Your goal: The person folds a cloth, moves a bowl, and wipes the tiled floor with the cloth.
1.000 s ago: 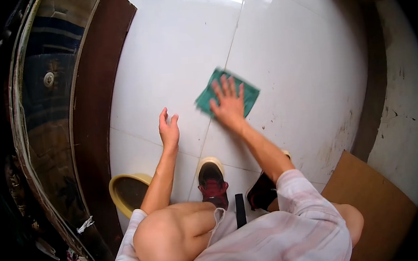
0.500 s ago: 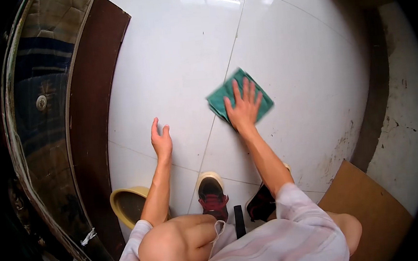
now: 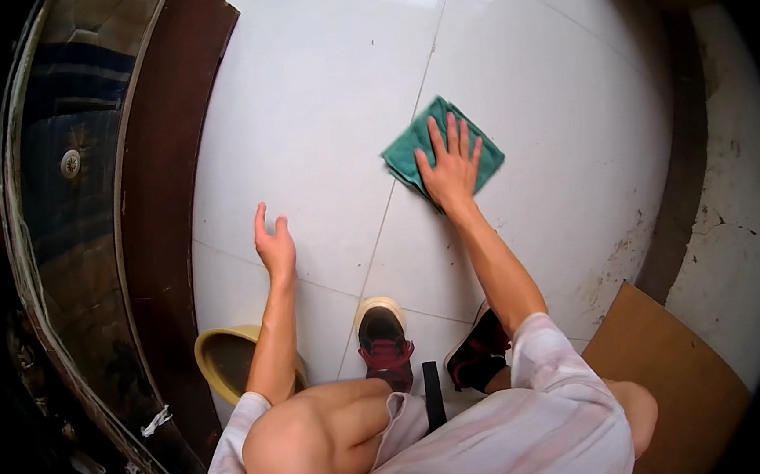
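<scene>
Beneath my right hand (image 3: 452, 172) lies a folded green cloth (image 3: 409, 151), pressed flat on the white tiled floor (image 3: 301, 110). The fingers of that hand are spread over the cloth, and its corners stick out on all sides. My left hand (image 3: 276, 244) hangs in the air to the left with thumb and fingers apart and nothing in it. Below it, partly behind my left forearm, stands a yellow basin (image 3: 206, 365).
My shoes (image 3: 381, 329) are planted on the tiles in front of me. A dark brown wooden board (image 3: 162, 208) runs along the left, beside a mattress (image 3: 78, 205). A brown panel (image 3: 672, 375) lies at the lower right, near the stained wall (image 3: 729, 186).
My right hand and the green cloth have slid forward and slightly right across the floor. My left hand has shifted a little left and forward, still empty.
</scene>
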Tool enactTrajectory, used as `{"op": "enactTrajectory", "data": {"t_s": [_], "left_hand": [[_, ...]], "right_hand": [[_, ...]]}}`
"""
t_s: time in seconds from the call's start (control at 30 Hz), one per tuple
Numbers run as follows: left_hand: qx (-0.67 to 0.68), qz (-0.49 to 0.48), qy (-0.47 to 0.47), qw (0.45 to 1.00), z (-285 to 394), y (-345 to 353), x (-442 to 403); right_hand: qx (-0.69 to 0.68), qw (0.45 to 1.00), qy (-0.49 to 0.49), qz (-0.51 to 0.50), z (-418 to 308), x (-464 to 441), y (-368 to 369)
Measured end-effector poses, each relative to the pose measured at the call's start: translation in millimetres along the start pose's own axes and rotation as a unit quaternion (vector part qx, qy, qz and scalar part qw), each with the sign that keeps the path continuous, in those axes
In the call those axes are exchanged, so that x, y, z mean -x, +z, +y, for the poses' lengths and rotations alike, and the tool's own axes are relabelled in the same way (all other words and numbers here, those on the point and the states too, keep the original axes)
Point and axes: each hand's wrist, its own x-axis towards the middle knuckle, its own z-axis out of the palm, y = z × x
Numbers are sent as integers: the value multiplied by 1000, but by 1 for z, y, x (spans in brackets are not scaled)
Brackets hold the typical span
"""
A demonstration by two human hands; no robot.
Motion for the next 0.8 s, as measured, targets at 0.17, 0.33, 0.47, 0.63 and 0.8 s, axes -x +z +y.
{"op": "enactTrajectory", "data": {"t_s": [0.17,0.33,0.47,0.63,0.8], "left_hand": [[-53,-58,123,989,-5,27,26],[-66,-72,164,982,12,34,27],[-77,-66,137,985,17,29,15],[-59,-64,107,990,15,32,13],[-32,-84,101,991,19,55,23]], "right_hand": [[-12,990,-73,-119,-46,53,-8],[-85,973,-200,-77,-136,-25,45],[-87,984,-152,-38,-152,-109,74],[-30,996,-84,-14,-64,-102,31],[-40,963,-209,-168,-24,45,-20]]}}
